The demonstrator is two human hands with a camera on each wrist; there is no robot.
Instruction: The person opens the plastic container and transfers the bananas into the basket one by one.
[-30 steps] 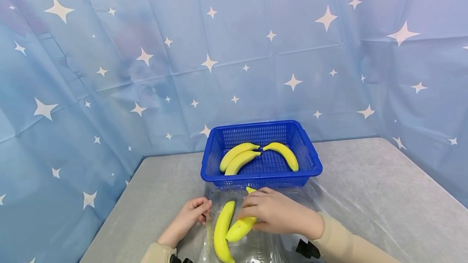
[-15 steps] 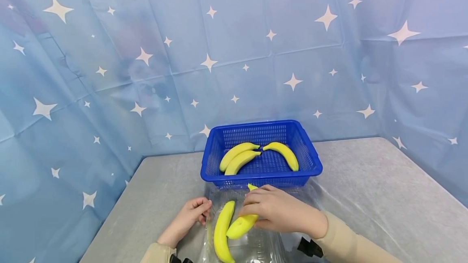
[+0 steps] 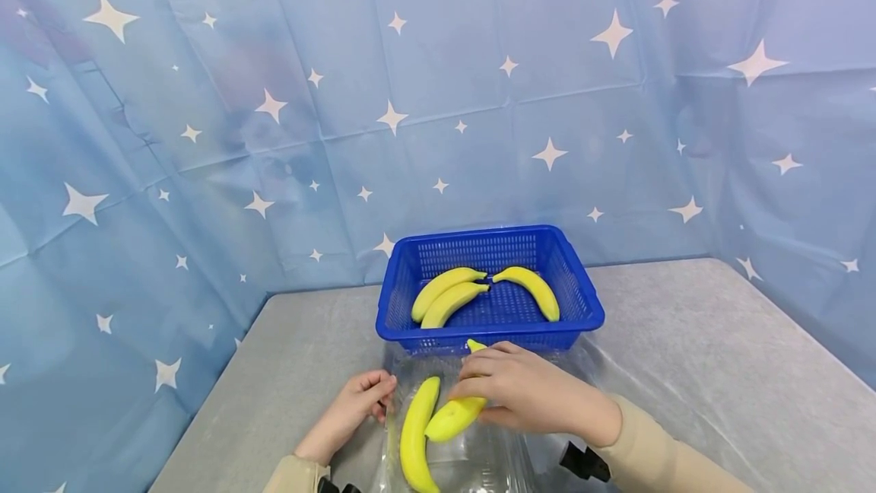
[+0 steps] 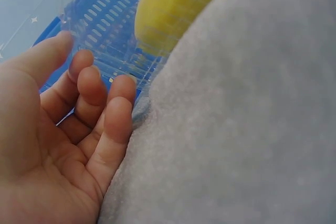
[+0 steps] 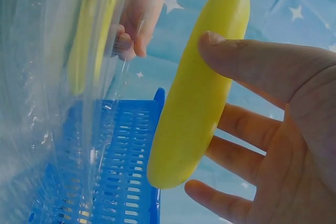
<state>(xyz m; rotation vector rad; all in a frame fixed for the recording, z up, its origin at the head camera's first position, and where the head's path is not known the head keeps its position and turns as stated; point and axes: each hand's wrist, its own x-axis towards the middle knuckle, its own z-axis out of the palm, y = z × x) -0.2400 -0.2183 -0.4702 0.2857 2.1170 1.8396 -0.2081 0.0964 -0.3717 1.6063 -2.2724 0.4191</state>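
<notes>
Right hand (image 3: 527,394) clamped on a banana (image 3: 455,417), thumb on one side and fingers on the other, as confirmed in the right wrist view (image 5: 202,87). Held banana angled, lower end over a clear plastic bag (image 3: 479,462), upper tip just below the near wall of a blue basket (image 3: 489,337). Second banana (image 3: 414,436) lying inside the bag, just left of the held one and apparently touching it near the middle.

Left hand (image 3: 352,405) resting on the worktop (image 3: 684,348) at the bag's left edge, fingers curled. Left wrist view shows fingertips (image 4: 118,106) at the clear plastic (image 4: 126,61); actual pinch not confirmed, so grip cannot be told.

Basket standing on the worktop directly behind the bag, just beyond the right hand's fingers. Three more bananas inside: two side by side on the left (image 3: 448,295), one on the right (image 3: 530,287), tips nearly meeting at centre. Blue star-patterned cloth (image 3: 438,97) hung behind and on both sides.
</notes>
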